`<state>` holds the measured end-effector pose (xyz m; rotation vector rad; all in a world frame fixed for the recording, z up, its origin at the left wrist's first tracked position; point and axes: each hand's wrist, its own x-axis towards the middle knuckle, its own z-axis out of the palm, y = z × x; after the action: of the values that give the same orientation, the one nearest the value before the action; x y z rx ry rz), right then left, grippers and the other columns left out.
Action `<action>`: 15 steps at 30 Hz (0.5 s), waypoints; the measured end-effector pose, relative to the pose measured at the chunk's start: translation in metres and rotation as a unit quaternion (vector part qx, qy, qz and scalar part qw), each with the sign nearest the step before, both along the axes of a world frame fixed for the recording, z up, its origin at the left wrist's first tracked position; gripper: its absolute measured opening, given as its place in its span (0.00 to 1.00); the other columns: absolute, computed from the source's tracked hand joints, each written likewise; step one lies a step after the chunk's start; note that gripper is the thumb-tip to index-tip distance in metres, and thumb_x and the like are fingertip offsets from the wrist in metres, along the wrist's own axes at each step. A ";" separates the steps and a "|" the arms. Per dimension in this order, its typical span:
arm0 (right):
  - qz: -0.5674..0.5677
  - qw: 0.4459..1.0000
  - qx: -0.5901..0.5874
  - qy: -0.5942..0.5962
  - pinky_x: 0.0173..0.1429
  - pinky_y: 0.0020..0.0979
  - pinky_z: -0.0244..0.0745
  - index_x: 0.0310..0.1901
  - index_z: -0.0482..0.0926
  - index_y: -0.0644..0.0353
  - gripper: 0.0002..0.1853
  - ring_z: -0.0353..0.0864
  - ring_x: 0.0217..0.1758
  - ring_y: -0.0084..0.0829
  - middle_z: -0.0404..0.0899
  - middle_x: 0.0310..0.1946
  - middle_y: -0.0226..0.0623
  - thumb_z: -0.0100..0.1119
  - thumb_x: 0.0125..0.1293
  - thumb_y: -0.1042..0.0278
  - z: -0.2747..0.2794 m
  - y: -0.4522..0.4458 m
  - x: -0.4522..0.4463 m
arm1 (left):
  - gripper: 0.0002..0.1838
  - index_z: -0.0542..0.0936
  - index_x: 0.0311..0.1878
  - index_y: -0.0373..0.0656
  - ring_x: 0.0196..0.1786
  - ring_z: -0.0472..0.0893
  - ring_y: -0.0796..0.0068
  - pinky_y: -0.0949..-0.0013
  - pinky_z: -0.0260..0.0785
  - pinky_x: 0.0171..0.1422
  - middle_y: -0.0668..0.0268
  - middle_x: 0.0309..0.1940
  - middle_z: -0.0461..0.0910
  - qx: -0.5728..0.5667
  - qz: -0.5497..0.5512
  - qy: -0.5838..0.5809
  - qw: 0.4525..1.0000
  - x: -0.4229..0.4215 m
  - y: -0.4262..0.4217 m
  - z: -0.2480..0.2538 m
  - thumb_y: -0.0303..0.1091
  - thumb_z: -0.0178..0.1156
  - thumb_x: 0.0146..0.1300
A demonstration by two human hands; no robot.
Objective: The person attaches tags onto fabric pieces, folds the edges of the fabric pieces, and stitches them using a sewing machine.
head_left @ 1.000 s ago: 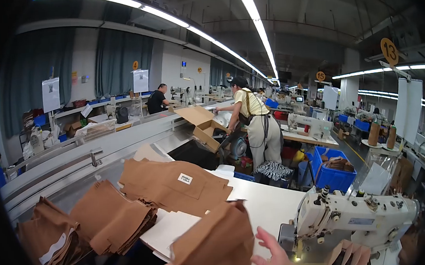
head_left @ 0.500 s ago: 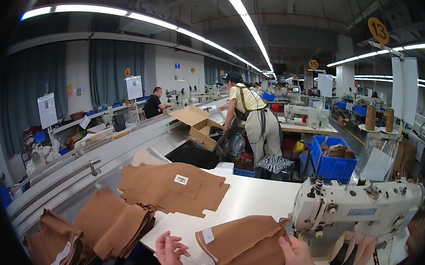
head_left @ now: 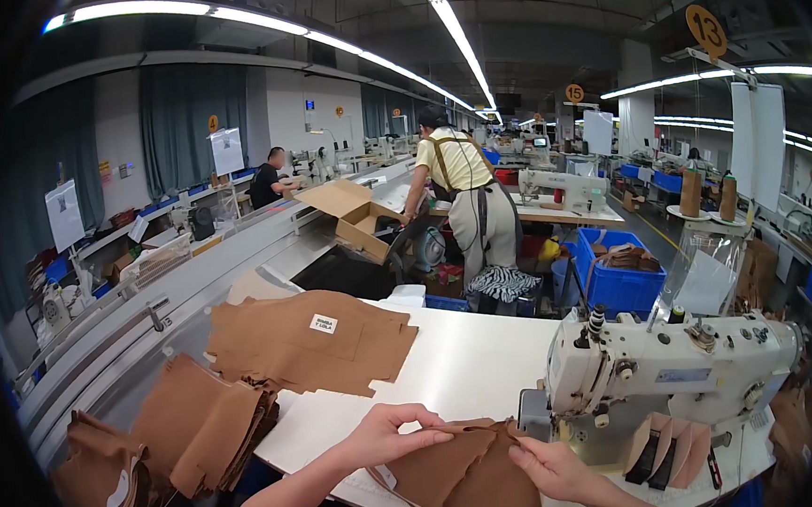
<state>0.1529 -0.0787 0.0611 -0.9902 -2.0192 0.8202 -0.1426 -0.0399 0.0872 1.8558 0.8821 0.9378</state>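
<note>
A piece of brown fabric point(head_left: 484, 488) hangs between my two hands at the front of the white table. My left hand point(head_left: 402, 433) pinches its upper edge between thumb and fingers. Close to the sewing machine point(head_left: 669, 376), my right hand point(head_left: 545, 462) grips the same edge near a corner. A fold or seam runs down the middle of the fabric, and part of a pale label shows below my left wrist. Beyond my hands lies a flat brown panel point(head_left: 281, 352) with a white label point(head_left: 324, 324) bearing black lettering.
Brown fabric stacks point(head_left: 197, 424) drape at the table's left edge. A pinkish divided holder point(head_left: 669, 450) stands below the machine. Farther back are a blue crate point(head_left: 620, 281) with brown pieces, an open cardboard box point(head_left: 357, 219) and a person point(head_left: 467, 188) bending over a workstation.
My left hand has moved right from beside the fabric and now pinches its upper edge. My right hand still holds it. The view has shifted slightly.
</note>
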 end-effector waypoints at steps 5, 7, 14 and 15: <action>-0.029 0.999 -0.038 0.018 0.28 0.30 0.68 0.47 0.80 0.62 0.14 0.73 0.21 0.26 0.75 0.20 0.41 0.55 0.78 0.58 0.001 -0.002 0.001 | 0.05 0.88 0.44 0.42 0.47 0.83 0.77 0.68 0.72 0.64 0.67 0.38 0.86 0.052 0.020 -0.051 0.997 0.003 0.002 -0.017 0.30 0.69 0.67; -0.046 0.998 -0.029 0.035 0.28 0.30 0.68 0.43 0.80 0.63 0.14 0.73 0.20 0.25 0.74 0.19 0.42 0.55 0.78 0.58 0.007 -0.006 -0.005 | 0.07 0.89 0.45 0.43 0.44 0.81 0.81 0.75 0.72 0.51 0.70 0.37 0.84 0.080 0.031 -0.080 0.993 0.002 0.004 -0.021 0.34 0.69 0.68; 0.025 0.948 0.306 0.084 0.37 0.31 0.76 0.53 0.82 0.67 0.12 0.84 0.31 0.30 0.80 0.27 0.47 0.56 0.76 0.69 0.036 -0.017 -0.053 | 0.13 0.91 0.46 0.49 0.27 0.75 0.79 0.76 0.68 0.30 0.71 0.29 0.78 0.431 0.164 0.041 0.886 -0.020 -0.036 0.071 0.31 0.76 0.56; 0.030 0.967 0.234 0.100 0.37 0.32 0.76 0.53 0.82 0.67 0.12 0.84 0.31 0.30 0.81 0.28 0.45 0.55 0.77 0.68 0.032 -0.017 -0.059 | 0.14 0.91 0.45 0.50 0.27 0.75 0.79 0.75 0.68 0.30 0.72 0.29 0.77 0.504 0.170 0.102 0.841 -0.019 -0.039 0.087 0.31 0.76 0.54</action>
<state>0.0936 -0.0952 0.0934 -0.5562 -1.9463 0.4185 -0.1614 -0.0786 0.1740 2.7782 0.9412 1.6642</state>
